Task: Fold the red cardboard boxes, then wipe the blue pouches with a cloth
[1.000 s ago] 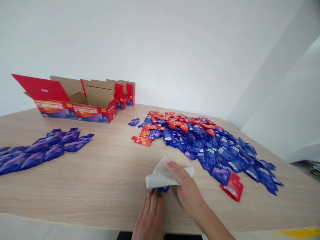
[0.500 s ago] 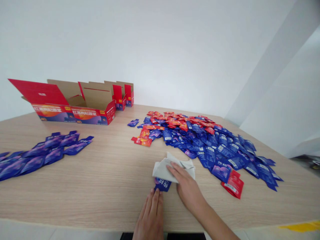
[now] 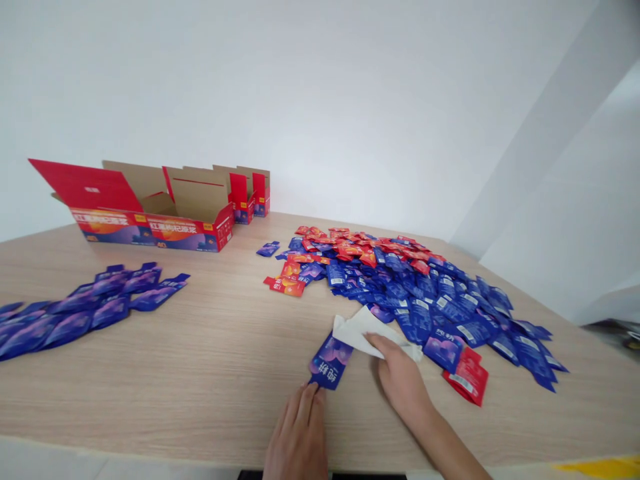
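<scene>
A blue sachet [image 3: 330, 363] with purple artwork and white characters lies flat on the table in front of me. My left hand [image 3: 299, 427] holds its narrow near tab down with the fingertips, fingers close together. My right hand [image 3: 403, 380] grips a folded white cloth [image 3: 367, 328], thumb and fingers bunched at its right part. The cloth's left edge overlaps the upper right corner of the sachet. To the right of that hand, a blue sachet [image 3: 444, 347] partly covers a red sachet [image 3: 469, 377].
A large pile of blue and red sachets [image 3: 400, 280] spreads over the right of the table [image 3: 225, 373]. Overlapping blue sachets [image 3: 110, 310] lie at the left. Open red cartons [image 3: 185, 230] stand at the back left, near the wall. Yellow tape [image 3: 600, 467] shows at lower right.
My right hand has moved the cloth to the right, uncovering most of the blue sachet. My left hand stays at the sachet's tab.
</scene>
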The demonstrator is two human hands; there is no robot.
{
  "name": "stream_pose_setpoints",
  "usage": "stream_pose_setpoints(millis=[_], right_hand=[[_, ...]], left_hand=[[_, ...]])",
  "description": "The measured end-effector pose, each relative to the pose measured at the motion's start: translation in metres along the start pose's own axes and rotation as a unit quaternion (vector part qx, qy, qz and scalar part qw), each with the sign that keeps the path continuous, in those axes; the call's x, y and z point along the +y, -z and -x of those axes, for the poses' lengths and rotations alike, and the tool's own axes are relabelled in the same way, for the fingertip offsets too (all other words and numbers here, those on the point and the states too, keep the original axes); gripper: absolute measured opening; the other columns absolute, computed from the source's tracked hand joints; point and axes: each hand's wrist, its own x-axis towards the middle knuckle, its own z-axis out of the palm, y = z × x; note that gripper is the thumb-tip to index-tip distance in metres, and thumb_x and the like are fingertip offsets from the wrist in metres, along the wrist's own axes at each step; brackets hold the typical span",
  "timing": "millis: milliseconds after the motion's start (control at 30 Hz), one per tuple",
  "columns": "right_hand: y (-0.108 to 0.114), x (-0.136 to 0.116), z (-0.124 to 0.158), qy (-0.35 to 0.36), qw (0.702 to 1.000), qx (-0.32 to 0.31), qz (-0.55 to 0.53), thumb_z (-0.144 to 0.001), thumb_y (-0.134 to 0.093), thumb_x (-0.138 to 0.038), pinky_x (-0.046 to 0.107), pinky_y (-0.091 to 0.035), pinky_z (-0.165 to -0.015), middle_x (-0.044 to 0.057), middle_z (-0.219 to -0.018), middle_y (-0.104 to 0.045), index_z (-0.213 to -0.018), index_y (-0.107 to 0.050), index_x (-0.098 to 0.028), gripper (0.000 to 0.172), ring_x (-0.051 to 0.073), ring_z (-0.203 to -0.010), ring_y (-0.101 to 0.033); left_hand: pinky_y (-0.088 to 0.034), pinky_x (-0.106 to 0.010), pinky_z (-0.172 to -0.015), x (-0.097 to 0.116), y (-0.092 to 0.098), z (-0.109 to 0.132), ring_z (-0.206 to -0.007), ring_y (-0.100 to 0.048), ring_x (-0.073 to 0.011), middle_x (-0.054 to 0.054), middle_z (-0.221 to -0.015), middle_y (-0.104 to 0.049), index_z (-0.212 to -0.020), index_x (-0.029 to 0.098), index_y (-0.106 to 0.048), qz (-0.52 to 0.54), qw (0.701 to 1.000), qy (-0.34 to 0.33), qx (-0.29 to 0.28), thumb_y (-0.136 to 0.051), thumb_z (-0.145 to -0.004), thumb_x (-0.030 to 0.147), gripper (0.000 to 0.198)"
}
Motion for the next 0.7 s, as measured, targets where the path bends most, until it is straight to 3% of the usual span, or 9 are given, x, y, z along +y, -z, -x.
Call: stream_pose_setpoints(millis=[67, 167, 300, 500, 600, 700], right_hand=[[0.012, 0.009, 0.002, -0.018, 0.999, 0.012, -0.025, -0.075, -0.039, -0.005, 0.044, -0.045, -0.119, 0.005, -0.136, -0.073, -0.133, -0.075, -0.021, 0.070, 0.023, -0.133, -0.065], [0.022, 0.009, 0.008, -0.062, 0.992, 0.052, -0.094, -0.076, -0.040, -0.018, 0.046, -0.045, -0.117, 0.003, -0.131, -0.076, -0.125, -0.079, -0.023, 0.063, 0.025, -0.130, -0.066], [0.026, 0.002, 0.011, -0.104, 0.969, 0.098, -0.202, -0.069, -0.045, -0.028, 0.048, -0.048, -0.111, 0.005, -0.115, -0.081, -0.104, -0.085, -0.023, 0.053, 0.032, -0.118, -0.069], [0.037, 0.006, 0.007, -0.173, 0.938, 0.152, -0.257, -0.062, -0.054, -0.033, 0.043, -0.053, -0.094, 0.007, -0.092, -0.082, -0.083, -0.083, -0.022, 0.037, 0.034, -0.098, -0.070], [0.045, 0.004, 0.005, -0.222, 0.919, 0.162, -0.281, -0.059, -0.058, -0.033, 0.035, -0.055, -0.075, 0.005, -0.079, -0.079, -0.079, -0.080, -0.021, 0.032, 0.029, -0.082, -0.069], [0.052, -0.003, 0.005, -0.264, 0.901, 0.149, -0.311, -0.059, -0.059, -0.032, 0.031, -0.050, -0.056, 0.003, -0.067, -0.074, -0.079, -0.077, -0.019, 0.030, 0.024, -0.063, -0.065]], left_hand=[[-0.057, -0.036, -0.099, 0.005, 0.007, -0.017, -0.119, -0.066, -0.0229, -0.008, -0.130, -0.071, -0.136, 0.018, -0.061, 0.025, 0.997, 0.068, -0.005, -0.050, -0.099, 0.022, 0.039], [-0.053, -0.046, -0.105, 0.011, 0.012, -0.044, -0.130, -0.059, -0.0297, -0.011, -0.139, -0.066, -0.145, 0.014, -0.054, 0.026, 0.991, 0.129, 0.002, -0.055, -0.098, 0.026, 0.048], [-0.054, -0.047, -0.102, 0.012, 0.007, -0.064, -0.116, -0.065, -0.0283, -0.008, -0.125, -0.072, -0.134, 0.016, -0.064, 0.011, 0.991, 0.123, -0.044, -0.060, -0.098, 0.027, 0.037], [-0.054, -0.051, -0.100, 0.010, 0.011, -0.067, -0.113, -0.068, -0.0299, -0.009, -0.118, -0.075, -0.126, 0.016, -0.068, -0.008, 0.993, 0.111, -0.046, -0.055, -0.103, 0.023, 0.028], [-0.055, -0.047, -0.094, 0.006, 0.021, -0.074, -0.100, -0.071, -0.0252, -0.005, -0.104, -0.075, -0.114, 0.020, -0.071, 0.010, 0.990, 0.121, -0.066, -0.048, -0.104, 0.015, 0.025], [-0.056, -0.035, -0.081, 0.000, 0.027, -0.085, -0.088, -0.072, -0.0194, -0.002, -0.099, -0.075, -0.111, 0.021, -0.070, 0.032, 0.986, 0.148, -0.077, -0.044, -0.102, 0.006, 0.031]])
